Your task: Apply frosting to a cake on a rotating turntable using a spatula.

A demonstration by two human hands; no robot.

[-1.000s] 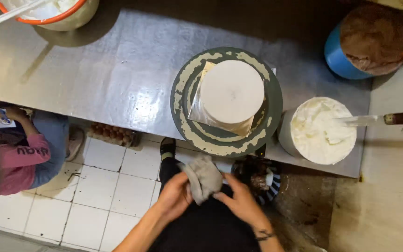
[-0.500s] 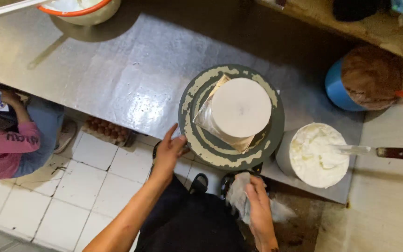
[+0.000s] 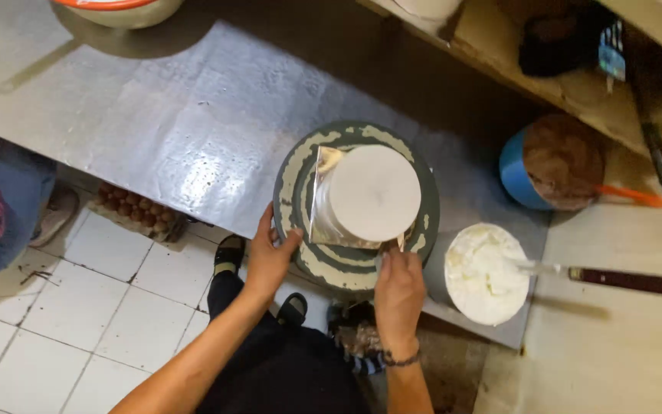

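Steel worktable [image 3: 139, 130] over white tiled floor [image 3: 78, 307]

Steel worktable [image 3: 155, 130], scuffed & shiny, carries a grey turntable [image 3: 291, 180] (cream-smeared rim) near its front edge. Right of it a white cream tub [image 3: 480, 276] w/ a knife [image 3: 614, 280] across, a blue chocolate bowl [image 3: 557, 165] behind. Orange-rimmed bowl [image 3: 116, 9] at far left.

We are in a small bakery kitchen: a steel worktop [image 3: 155, 130] carries a cake [image 3: 373, 193] on a turntable [image 3: 291, 184], a tub of white cream [image 3: 484, 272] and a bowl of chocolate cream [image 3: 557, 161] (both with tools in them), above a white-tiled floor [image 3: 78, 307] with a tray of eggs [image 3: 136, 208].
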